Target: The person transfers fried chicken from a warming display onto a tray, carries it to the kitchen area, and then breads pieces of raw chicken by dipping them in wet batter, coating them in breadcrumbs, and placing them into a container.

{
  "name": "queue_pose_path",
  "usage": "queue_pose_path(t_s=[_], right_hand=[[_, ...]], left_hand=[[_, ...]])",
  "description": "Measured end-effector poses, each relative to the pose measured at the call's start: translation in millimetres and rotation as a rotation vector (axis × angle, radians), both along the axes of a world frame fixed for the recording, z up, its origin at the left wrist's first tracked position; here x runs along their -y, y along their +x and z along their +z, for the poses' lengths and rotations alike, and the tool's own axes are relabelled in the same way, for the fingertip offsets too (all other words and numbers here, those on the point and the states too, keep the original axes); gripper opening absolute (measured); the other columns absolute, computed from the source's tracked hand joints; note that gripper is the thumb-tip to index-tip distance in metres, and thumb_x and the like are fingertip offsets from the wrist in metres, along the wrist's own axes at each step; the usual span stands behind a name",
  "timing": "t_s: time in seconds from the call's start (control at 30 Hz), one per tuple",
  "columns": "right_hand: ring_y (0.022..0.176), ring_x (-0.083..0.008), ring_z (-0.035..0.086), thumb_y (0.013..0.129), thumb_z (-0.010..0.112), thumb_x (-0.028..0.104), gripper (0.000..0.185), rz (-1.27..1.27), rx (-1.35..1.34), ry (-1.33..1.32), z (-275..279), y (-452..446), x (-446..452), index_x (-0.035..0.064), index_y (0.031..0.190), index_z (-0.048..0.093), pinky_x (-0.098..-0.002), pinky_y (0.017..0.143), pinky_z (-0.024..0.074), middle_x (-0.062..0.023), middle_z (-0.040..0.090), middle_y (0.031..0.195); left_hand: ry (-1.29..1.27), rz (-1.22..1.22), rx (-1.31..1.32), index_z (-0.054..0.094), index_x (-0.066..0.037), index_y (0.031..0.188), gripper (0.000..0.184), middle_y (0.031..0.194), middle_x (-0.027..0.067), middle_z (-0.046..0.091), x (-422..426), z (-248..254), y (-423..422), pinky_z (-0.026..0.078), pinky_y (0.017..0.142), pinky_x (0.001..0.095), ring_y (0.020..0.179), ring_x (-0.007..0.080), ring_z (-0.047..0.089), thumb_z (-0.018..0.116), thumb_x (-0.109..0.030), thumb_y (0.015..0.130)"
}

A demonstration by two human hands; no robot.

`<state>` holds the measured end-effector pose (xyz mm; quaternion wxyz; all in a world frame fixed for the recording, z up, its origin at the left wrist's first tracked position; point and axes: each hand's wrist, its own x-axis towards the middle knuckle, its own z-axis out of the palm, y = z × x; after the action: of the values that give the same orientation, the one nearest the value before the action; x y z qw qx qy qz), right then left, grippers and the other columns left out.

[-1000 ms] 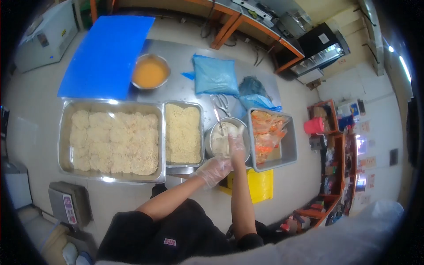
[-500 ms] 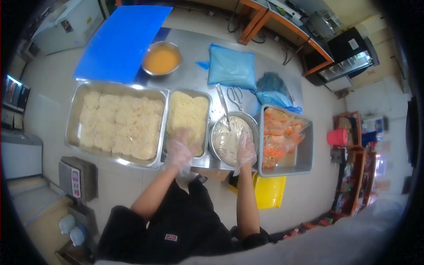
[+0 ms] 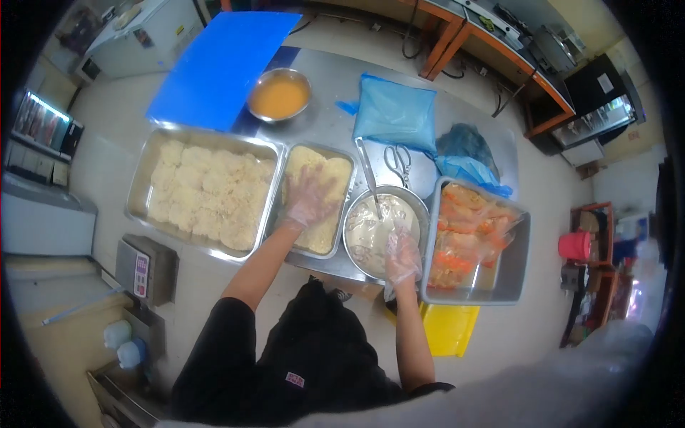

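Note:
My left hand (image 3: 312, 197), in a clear plastic glove, lies palm down with spread fingers on the pale yellow breadcrumbs (image 3: 308, 160) in a narrow steel pan (image 3: 351, 187). Over the right side of a round steel bowl (image 3: 352, 262) is my right hand (image 3: 404, 257), also gloved, its fingers stretched toward the creamy white batter (image 3: 374, 227). A metal spoon or ladle handle (image 3: 367, 162) leans out of that bowl. Left of the crumbs, a wide steel tray (image 3: 135, 192) holds rows of crumb-coated pieces (image 3: 207, 192). To the right, orange-tinted pieces in clear plastic (image 3: 467, 228) fill part of a grey tub (image 3: 515, 264).
Behind the pans are a bowl of orange liquid (image 3: 280, 97), a blue board (image 3: 221, 68), a blue plastic bag (image 3: 394, 110), scissors (image 3: 398, 162) and a dark bag (image 3: 467, 148). A scale (image 3: 146, 267) stands left, a yellow container (image 3: 449, 328) below the tub.
My left hand has moved forward from the crumb pan's near end to its middle, fingers spreading. My right hand stays by the bowl's right side. The whole view has shifted slightly.

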<state>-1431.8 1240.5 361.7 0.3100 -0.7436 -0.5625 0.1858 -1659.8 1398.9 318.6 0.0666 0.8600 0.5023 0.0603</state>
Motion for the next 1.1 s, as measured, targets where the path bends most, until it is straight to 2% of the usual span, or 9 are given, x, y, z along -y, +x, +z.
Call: queue_pose_path(t_s=[0.1,0.2,0.3,0.4,0.6,0.7,0.8,0.9,1.1], right_hand=[[0.119,-0.0395,0.055,0.093,0.058,0.02,0.044,-0.021,0.126,-0.016,-8,-3,0,0.0019,0.134,0.054,-0.0446,0.104,0.0414,-0.0233,0.058,0.128],[0.118,-0.0391,0.055,0.093,0.058,0.023,0.047,-0.024,0.294,-0.048,-18,-6,6,0.0022,0.135,0.053,-0.0455,0.103,0.0419,-0.0229,0.059,0.127],[0.117,-0.0385,0.056,0.094,0.057,0.026,0.047,-0.019,0.272,0.016,-20,-6,3,0.0028,0.134,0.054,-0.0451,0.102,0.0426,-0.0225,0.059,0.127],[0.117,-0.0378,0.055,0.094,0.056,0.027,0.046,-0.045,0.295,-0.016,-22,-5,3,0.0037,0.134,0.054,-0.045,0.102,0.0426,-0.0223,0.059,0.128],[0.12,-0.0375,0.054,0.094,0.056,0.029,0.047,-0.052,0.361,-0.125,-29,-6,2,0.0057,0.135,0.054,-0.045,0.104,0.0412,-0.0209,0.057,0.131],[0.122,-0.0372,0.052,0.094,0.055,0.03,0.048,-0.051,0.29,-0.129,-21,-9,2,0.0062,0.136,0.053,-0.0443,0.106,0.0396,-0.021,0.055,0.133],[0.122,-0.0376,0.052,0.094,0.055,0.03,0.049,-0.021,0.349,-0.159,-23,-7,2,0.006,0.137,0.053,-0.0444,0.107,0.039,-0.0218,0.055,0.133],[0.122,-0.038,0.052,0.093,0.056,0.03,0.05,-0.018,0.326,-0.194,-23,-6,1,0.0061,0.137,0.053,-0.0446,0.107,0.0389,-0.0223,0.055,0.133],[0.126,-0.0363,0.05,0.094,0.054,0.033,0.051,0.001,0.26,-0.205,-21,-4,5,0.0071,0.138,0.052,-0.0451,0.109,0.0369,-0.0223,0.052,0.136]], left_hand=[[-0.305,-0.056,0.144,0.057,-0.024,0.135,0.047,0.148,0.0169,0.039,-41,-59,-5,0.027,0.112,0.0552,0.136,0.0441,0.035,0.054,-0.04,0.091],[-0.352,-0.089,0.214,0.062,-0.018,0.128,0.044,0.137,0.02,0.047,-26,-31,-18,0.032,0.106,0.0542,0.127,0.042,0.043,0.058,-0.038,0.088],[0.185,0.104,0.366,0.058,-0.014,0.132,0.049,0.138,0.0239,0.045,1,-30,-21,0.029,0.11,0.0546,0.131,0.0435,0.039,0.057,-0.038,0.089],[0.06,0.126,0.261,0.054,-0.01,0.136,0.056,0.141,0.0259,0.041,22,-28,-22,0.025,0.112,0.0571,0.134,0.0451,0.034,0.056,-0.041,0.09],[0.127,0.091,0.175,0.049,-0.012,0.141,0.062,0.146,0.0215,0.038,48,-8,-16,0.021,0.113,0.0601,0.136,0.0437,0.033,0.055,-0.048,0.091],[0.196,0.039,0.189,0.058,-0.011,0.131,0.054,0.138,0.0209,0.048,29,-34,-11,0.036,0.103,0.0567,0.127,0.0437,0.046,0.054,-0.049,0.091],[-0.238,-0.006,0.073,0.067,-0.01,0.108,0.042,0.12,0.0198,0.062,-11,-24,-13,0.049,0.084,0.0514,0.107,0.0421,0.06,0.053,-0.046,0.093],[-0.097,0.083,0.142,0.068,-0.006,0.087,0.041,0.095,0.019,0.066,-26,-44,-7,0.05,0.07,0.0478,0.084,0.0392,0.064,0.05,-0.043,0.096],[-0.356,0.501,0.422,0.065,-0.004,0.1,0.042,0.092,0.0225,0.064,-43,-38,-15,0.049,0.075,0.0476,0.085,0.0371,0.063,0.04,-0.038,0.103]])
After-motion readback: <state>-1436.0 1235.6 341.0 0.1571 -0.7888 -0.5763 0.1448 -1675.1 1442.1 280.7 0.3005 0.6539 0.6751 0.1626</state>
